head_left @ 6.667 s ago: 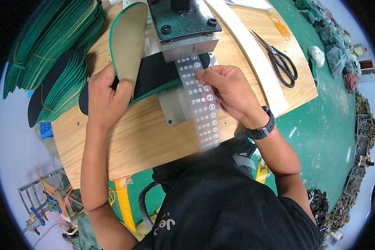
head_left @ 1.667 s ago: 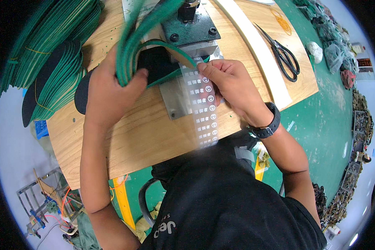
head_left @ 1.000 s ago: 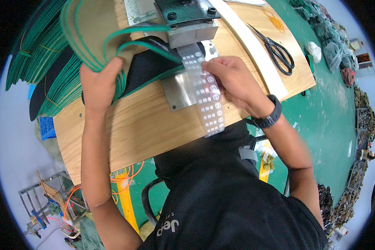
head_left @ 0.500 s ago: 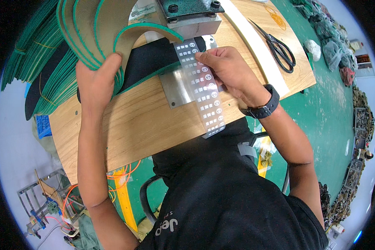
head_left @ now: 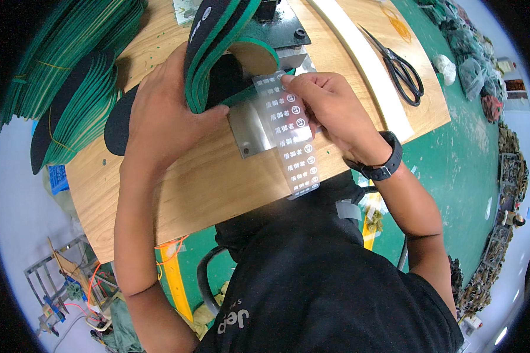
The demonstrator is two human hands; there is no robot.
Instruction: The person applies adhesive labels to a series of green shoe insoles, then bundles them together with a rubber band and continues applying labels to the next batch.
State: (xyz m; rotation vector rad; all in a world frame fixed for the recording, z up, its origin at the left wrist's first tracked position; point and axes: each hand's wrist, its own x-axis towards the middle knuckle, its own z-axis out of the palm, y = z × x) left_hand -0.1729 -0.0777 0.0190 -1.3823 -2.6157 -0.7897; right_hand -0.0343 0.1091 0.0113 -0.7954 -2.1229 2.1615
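My left hand (head_left: 162, 112) grips several insoles (head_left: 203, 65) with green edges, held on edge and bent over; its thumb points right, and its other fingers are partly hidden. The nearest shows a black face with a small white print. Pinched by its upper end in my right hand (head_left: 333, 109), a clear strip of white-printed transfer labels (head_left: 287, 126) hangs past the table's front edge. Under the curled insoles another black insole (head_left: 225, 79) lies beside a shiny metal plate (head_left: 250, 129). Just beyond stands a press (head_left: 282, 32) with a dark bolted plate over a metal block.
Bundles of green-edged insoles (head_left: 82, 97) pile up at the left of the wooden table (head_left: 176, 203). A long white curved strip (head_left: 365, 70) and black scissors (head_left: 401, 73) lie on the right, with yellow bands (head_left: 396, 20) beyond. Bagged goods (head_left: 471, 73) sit on the green floor.
My left hand has moved right and turned over the held insoles, from tan undersides to a black printed face. My right hand and the label strip have shifted slightly right and nearer.
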